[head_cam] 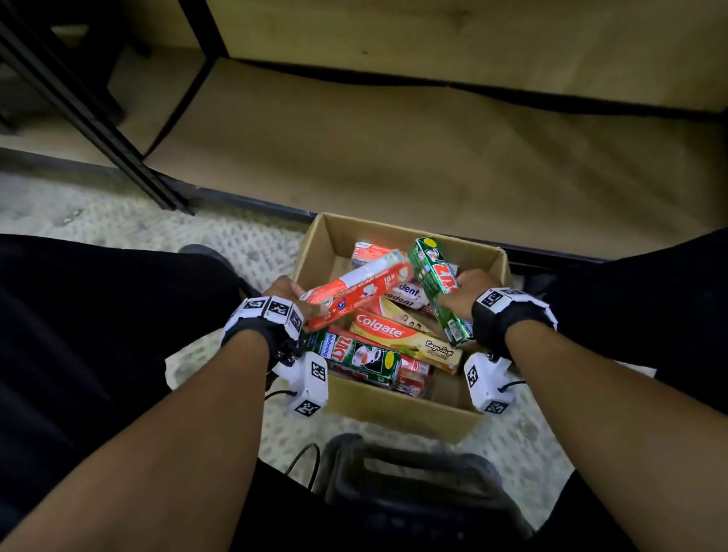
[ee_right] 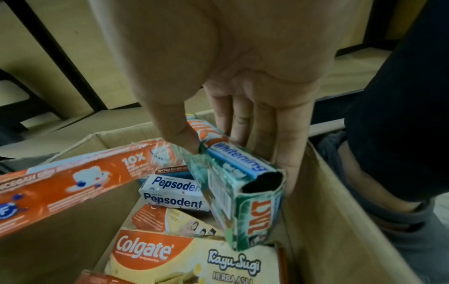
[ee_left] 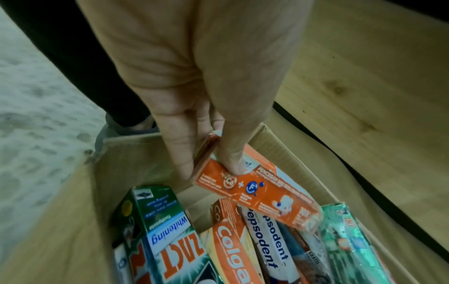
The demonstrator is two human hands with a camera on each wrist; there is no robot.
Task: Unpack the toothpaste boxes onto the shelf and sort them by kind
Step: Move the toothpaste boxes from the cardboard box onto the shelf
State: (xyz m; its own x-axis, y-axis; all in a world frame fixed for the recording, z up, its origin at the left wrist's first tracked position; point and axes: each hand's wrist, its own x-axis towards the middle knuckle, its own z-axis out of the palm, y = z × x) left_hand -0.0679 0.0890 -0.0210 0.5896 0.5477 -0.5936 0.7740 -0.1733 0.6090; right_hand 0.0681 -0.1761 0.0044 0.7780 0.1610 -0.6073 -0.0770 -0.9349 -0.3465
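A cardboard carton (head_cam: 406, 413) on the floor holds several toothpaste boxes. My left hand (head_cam: 286, 298) pinches one end of a red Pepsodent box (head_cam: 356, 286), lifted above the carton; the left wrist view shows thumb and fingers (ee_left: 230, 153) on that red box (ee_left: 257, 190). My right hand (head_cam: 465, 296) grips a green Zact box (head_cam: 438, 289), tilted with its far end raised; in the right wrist view the green Zact box (ee_right: 238, 188) has an open end. Inside lie a yellow Colgate box (head_cam: 402, 336), another green Zact box (head_cam: 357, 357) and white Pepsodent boxes (ee_right: 175, 192).
A low wooden shelf board (head_cam: 411, 148) with a black frame runs just beyond the carton. A black metal post (head_cam: 97, 120) stands at the left. My legs in dark clothing flank the carton. A dark device (head_cam: 404, 474) lies below it on the speckled floor.
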